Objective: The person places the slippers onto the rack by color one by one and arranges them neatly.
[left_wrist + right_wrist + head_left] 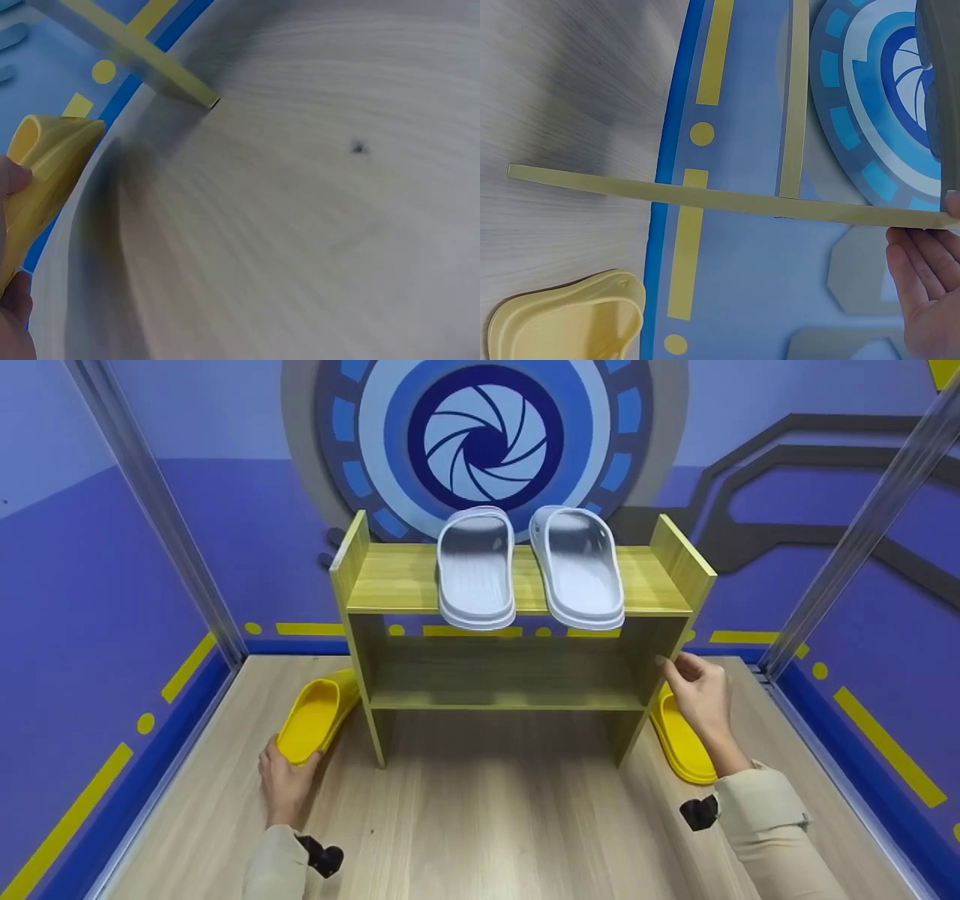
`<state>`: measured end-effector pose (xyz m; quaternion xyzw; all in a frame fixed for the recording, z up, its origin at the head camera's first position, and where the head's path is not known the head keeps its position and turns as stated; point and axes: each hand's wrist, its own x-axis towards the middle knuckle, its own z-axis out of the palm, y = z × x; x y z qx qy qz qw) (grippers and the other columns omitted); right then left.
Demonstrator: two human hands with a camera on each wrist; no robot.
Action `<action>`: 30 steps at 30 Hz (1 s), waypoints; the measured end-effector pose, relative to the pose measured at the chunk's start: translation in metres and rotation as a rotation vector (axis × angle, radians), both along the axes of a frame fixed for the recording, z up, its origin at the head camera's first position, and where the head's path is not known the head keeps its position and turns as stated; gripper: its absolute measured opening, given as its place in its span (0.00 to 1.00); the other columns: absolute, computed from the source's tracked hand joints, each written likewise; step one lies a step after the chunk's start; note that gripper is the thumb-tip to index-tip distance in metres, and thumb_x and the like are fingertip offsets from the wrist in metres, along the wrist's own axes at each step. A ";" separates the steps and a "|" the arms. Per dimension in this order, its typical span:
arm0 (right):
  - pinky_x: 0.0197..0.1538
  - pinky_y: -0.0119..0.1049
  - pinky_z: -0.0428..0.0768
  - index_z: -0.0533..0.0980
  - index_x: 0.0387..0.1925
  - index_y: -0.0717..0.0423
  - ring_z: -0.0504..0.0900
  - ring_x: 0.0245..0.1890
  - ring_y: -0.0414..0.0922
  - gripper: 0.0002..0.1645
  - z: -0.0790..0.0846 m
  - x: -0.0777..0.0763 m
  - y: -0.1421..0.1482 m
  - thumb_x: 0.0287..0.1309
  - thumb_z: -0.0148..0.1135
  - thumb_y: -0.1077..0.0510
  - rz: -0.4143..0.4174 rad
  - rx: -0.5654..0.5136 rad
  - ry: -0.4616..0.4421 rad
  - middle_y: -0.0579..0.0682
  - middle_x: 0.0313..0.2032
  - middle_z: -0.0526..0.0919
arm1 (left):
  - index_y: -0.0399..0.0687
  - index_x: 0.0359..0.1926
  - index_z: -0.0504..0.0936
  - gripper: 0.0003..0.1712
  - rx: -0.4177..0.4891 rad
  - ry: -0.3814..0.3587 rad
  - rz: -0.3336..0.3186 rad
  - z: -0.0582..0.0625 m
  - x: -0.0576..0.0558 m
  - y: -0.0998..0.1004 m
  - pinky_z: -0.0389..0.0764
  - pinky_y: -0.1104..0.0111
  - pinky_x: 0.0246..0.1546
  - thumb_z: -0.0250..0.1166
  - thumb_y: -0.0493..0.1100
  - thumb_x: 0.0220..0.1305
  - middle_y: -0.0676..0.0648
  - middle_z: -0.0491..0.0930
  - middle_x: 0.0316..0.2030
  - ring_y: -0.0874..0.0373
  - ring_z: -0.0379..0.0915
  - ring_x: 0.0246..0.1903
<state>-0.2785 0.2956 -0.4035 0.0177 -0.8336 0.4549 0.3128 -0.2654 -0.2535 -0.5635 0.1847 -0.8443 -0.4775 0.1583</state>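
Observation:
My left hand point(286, 784) grips a yellow clog point(309, 721) by its heel end, thumb on one side and fingers on the other. The clog's toe points toward the left side panel of a small wooden shoe rack point(510, 671). At the rack's right side panel point(727, 201), my right hand point(701, 694) pinches the board's edge between thumb and fingers. A second yellow clog point(686, 750) lies on the table below that hand, its toe part hidden behind the hand and panel. Two pale grey clogs, a left one point(478, 577) and a right one point(581, 577), sit on the rack's top shelf.
The rack's lower shelf point(510, 707) is below the grey clogs. The wooden tabletop point(487, 825) is bounded by blue printed walls point(225, 525) at the back and sides. Metal posts point(169, 517) stand at the back corners.

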 end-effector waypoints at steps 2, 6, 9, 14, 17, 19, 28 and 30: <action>0.32 0.16 0.70 0.80 0.40 0.66 0.74 0.26 0.26 0.18 0.000 0.000 0.000 0.55 0.62 0.54 0.002 0.001 -0.003 0.60 0.33 0.83 | 0.31 0.67 0.44 0.48 -0.011 -0.009 -0.023 0.003 0.002 -0.007 0.51 0.47 0.59 0.64 0.42 0.54 0.27 0.50 0.59 0.35 0.48 0.57; 0.32 0.16 0.70 0.80 0.40 0.66 0.74 0.26 0.25 0.19 0.000 0.000 0.000 0.55 0.62 0.53 0.002 0.002 -0.008 0.61 0.33 0.83 | 0.27 0.64 0.48 0.47 -0.050 0.037 -0.080 0.011 0.007 -0.023 0.52 0.46 0.57 0.66 0.40 0.51 0.25 0.53 0.56 0.34 0.51 0.55; 0.31 0.16 0.70 0.80 0.40 0.66 0.74 0.26 0.25 0.18 0.000 0.000 0.000 0.55 0.63 0.54 0.001 0.000 -0.002 0.61 0.33 0.83 | 0.24 0.63 0.50 0.46 -0.086 0.057 -0.132 0.019 0.011 -0.036 0.52 0.46 0.56 0.65 0.39 0.50 0.24 0.54 0.54 0.33 0.52 0.54; 0.32 0.16 0.71 0.80 0.39 0.68 0.75 0.26 0.26 0.16 -0.001 -0.001 0.000 0.54 0.63 0.57 0.018 -0.016 0.032 0.63 0.32 0.82 | 0.22 0.62 0.48 0.44 -0.106 0.004 -0.236 0.033 0.019 -0.056 0.50 0.44 0.56 0.62 0.39 0.54 0.23 0.53 0.55 0.32 0.51 0.53; 0.33 0.17 0.71 0.80 0.39 0.69 0.75 0.27 0.26 0.16 -0.001 -0.002 0.001 0.54 0.63 0.59 0.031 -0.025 0.046 0.63 0.32 0.82 | 0.23 0.63 0.46 0.44 -0.105 -0.057 -0.293 0.041 0.025 -0.067 0.51 0.44 0.56 0.61 0.41 0.56 0.24 0.52 0.56 0.33 0.52 0.52; 0.33 0.17 0.71 0.80 0.39 0.68 0.75 0.27 0.25 0.15 -0.001 -0.002 0.001 0.54 0.63 0.59 0.032 -0.026 0.043 0.62 0.33 0.82 | 0.25 0.63 0.46 0.44 -0.087 -0.102 -0.326 0.046 0.029 -0.073 0.52 0.45 0.55 0.61 0.44 0.58 0.26 0.52 0.56 0.35 0.52 0.51; 0.32 0.17 0.71 0.80 0.39 0.67 0.75 0.26 0.26 0.16 -0.001 -0.001 0.001 0.55 0.63 0.56 0.023 -0.025 0.013 0.61 0.33 0.82 | 0.27 0.64 0.45 0.45 -0.013 -0.260 -0.404 0.069 0.042 -0.095 0.61 0.54 0.46 0.58 0.51 0.61 0.30 0.59 0.51 0.40 0.57 0.46; 0.33 0.17 0.71 0.80 0.40 0.67 0.75 0.26 0.26 0.17 -0.001 -0.001 0.001 0.55 0.63 0.56 0.026 -0.026 0.012 0.61 0.33 0.82 | 0.26 0.64 0.45 0.45 -0.016 -0.302 -0.422 0.075 0.044 -0.100 0.63 0.57 0.44 0.58 0.51 0.61 0.31 0.60 0.49 0.41 0.59 0.46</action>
